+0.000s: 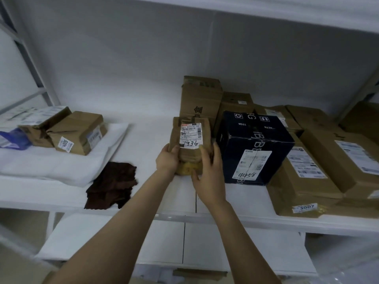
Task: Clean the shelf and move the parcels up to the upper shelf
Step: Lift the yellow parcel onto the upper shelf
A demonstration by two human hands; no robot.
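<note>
A small brown parcel [191,128] with a white label marked 7936 stands on the white shelf [151,144] at its middle. My left hand [167,160] grips its left side with the thumb on the front. My right hand [208,173] holds its right side, fingers curled round the edge. A dark brown cloth [112,184] lies crumpled on the shelf to the left of my arms. The upper shelf [266,11] spans the top of the view.
A dark blue box [254,148] marked 4458 stands right of the parcel, with several brown cartons [307,171] beside and behind it. At the left, brown parcels [78,132] lie on white packaging [51,165]. A lower shelf [184,242] shows below.
</note>
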